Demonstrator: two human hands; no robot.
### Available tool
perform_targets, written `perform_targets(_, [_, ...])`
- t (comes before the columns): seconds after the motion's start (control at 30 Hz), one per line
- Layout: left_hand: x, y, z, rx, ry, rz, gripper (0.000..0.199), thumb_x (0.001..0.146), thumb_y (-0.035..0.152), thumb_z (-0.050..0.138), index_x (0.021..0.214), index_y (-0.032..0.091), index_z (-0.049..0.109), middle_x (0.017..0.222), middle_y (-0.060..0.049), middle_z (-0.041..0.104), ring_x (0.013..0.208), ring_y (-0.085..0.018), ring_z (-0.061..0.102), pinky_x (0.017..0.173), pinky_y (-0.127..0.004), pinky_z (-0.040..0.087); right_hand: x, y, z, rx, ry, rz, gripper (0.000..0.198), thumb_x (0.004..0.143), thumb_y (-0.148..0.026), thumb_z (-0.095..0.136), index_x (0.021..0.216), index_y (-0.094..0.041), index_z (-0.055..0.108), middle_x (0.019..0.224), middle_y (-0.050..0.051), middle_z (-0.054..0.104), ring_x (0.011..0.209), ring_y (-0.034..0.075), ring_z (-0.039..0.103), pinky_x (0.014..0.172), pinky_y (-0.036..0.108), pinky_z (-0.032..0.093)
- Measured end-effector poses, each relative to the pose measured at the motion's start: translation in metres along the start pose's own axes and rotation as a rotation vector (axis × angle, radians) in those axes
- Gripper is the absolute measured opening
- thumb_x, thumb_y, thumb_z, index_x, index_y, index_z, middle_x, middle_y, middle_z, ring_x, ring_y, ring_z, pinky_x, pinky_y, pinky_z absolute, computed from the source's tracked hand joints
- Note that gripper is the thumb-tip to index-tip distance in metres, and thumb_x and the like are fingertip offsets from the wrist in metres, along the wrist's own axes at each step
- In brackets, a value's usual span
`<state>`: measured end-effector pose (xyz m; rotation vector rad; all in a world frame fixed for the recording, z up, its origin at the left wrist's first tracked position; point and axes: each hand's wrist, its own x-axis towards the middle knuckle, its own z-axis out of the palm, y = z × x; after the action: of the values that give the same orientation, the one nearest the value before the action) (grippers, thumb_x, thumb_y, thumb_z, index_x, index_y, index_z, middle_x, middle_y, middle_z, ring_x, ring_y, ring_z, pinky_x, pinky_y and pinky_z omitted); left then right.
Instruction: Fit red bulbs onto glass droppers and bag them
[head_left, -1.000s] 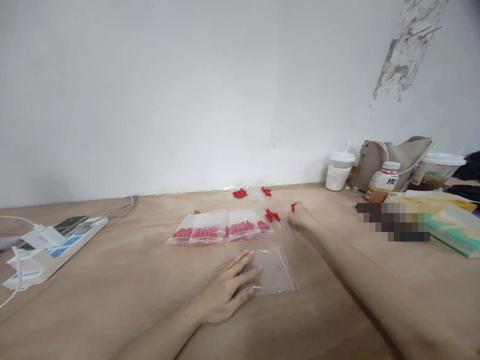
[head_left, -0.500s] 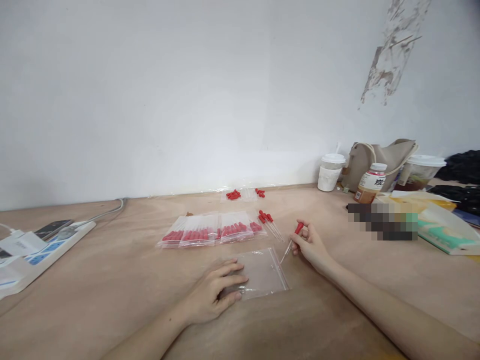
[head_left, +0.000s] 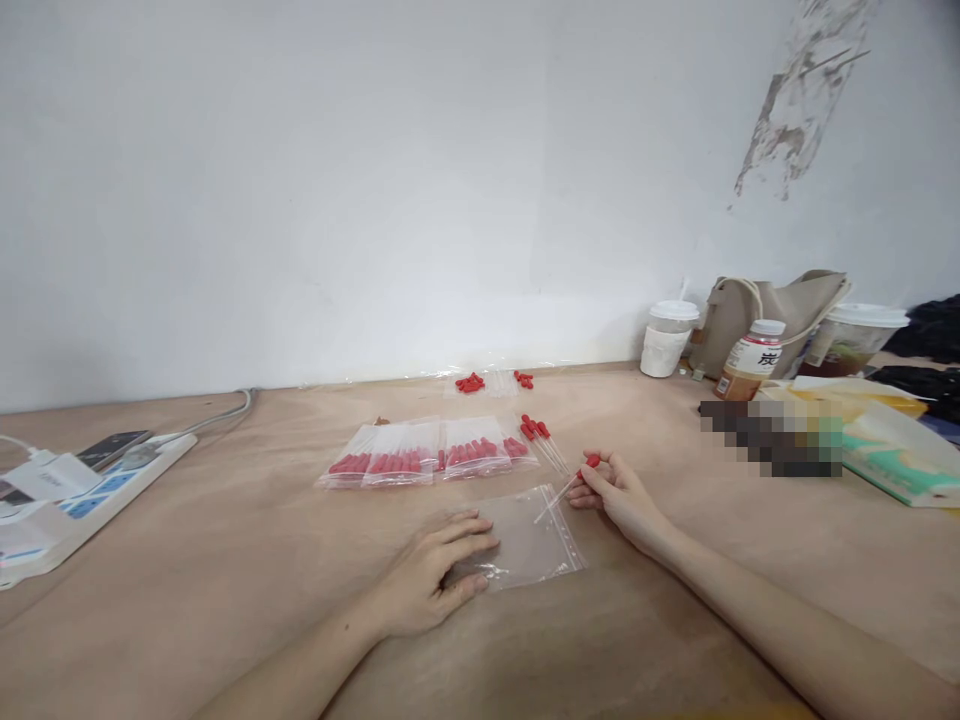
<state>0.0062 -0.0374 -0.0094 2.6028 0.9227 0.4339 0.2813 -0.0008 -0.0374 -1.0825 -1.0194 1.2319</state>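
Observation:
My left hand lies with fingers spread on the left part of a clear zip bag, which is flat on the table. Between the fingers of my right hand is a dropper with a red rubber bulb and a thin clear tube. Its tip points left and down, over the bag's zip end; whether it is inside the bag I cannot tell. Just beyond are several loose droppers with red bulbs. Left of these, filled zip bags of red-bulbed droppers overlap in a row.
Loose red bulbs lie near the wall on clear plastic. A power strip with plugs is at the left. On the right stand a white cup, a bottle, a grey bag, another lidded cup and a green-white packet.
The dropper in my right hand has tilted lower, and its tip has shifted left over the zip bag's edge. My left hand stays on the bag.

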Motion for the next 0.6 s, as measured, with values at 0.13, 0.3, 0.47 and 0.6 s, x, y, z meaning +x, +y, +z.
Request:
perform_targets(0.13, [0.0, 0.001, 0.0, -0.012, 0.007, 0.005, 0.043, 0.083, 0.03, 0.047, 0.126, 0.028, 0.039, 0.129, -0.003, 0.043, 0.122, -0.023, 0.032, 0.099, -0.042, 0.03, -0.006, -0.004, -0.008, -0.136, -0.252, 0.06, 0.036, 0.064, -0.043, 0.064, 0.083, -0.018, 0.048, 0.07, 0.0, 0.058, 0.058, 0.01, 0.057, 0.059, 0.026, 0.048])
perform_targets(0.3, [0.0, 0.001, 0.001, -0.013, 0.024, 0.011, 0.044, 0.084, 0.03, 0.046, 0.127, 0.028, 0.037, 0.128, -0.003, 0.044, 0.121, -0.023, 0.033, 0.099, -0.042, 0.029, -0.009, -0.008, -0.017, -0.507, -0.456, -0.077, 0.031, 0.064, -0.043, 0.064, 0.078, -0.015, 0.06, 0.055, -0.004, 0.049, 0.051, 0.007, 0.044, 0.048, 0.02, 0.035])
perform_targets(0.47, [0.001, 0.001, 0.001, 0.005, 0.001, 0.003, 0.043, 0.084, 0.032, 0.046, 0.126, 0.028, 0.038, 0.129, -0.002, 0.043, 0.122, -0.022, 0.033, 0.1, -0.042, 0.028, -0.008, -0.01, -0.012, -0.591, -0.5, -0.154, 0.028, 0.062, -0.04, 0.066, 0.076, -0.016, 0.063, 0.051, -0.006, 0.041, 0.048, 0.006, 0.034, 0.045, 0.019, 0.027])
perform_targets(0.6, [0.003, 0.001, 0.0, 0.031, 0.003, 0.017, 0.041, 0.084, 0.034, 0.045, 0.125, 0.028, 0.041, 0.129, -0.003, 0.044, 0.121, -0.023, 0.034, 0.1, -0.043, 0.026, -0.009, -0.008, -0.002, -0.528, -0.468, -0.079, 0.032, 0.06, -0.042, 0.067, 0.077, -0.015, 0.062, 0.047, -0.007, 0.04, 0.044, 0.005, 0.032, 0.042, 0.018, 0.025])
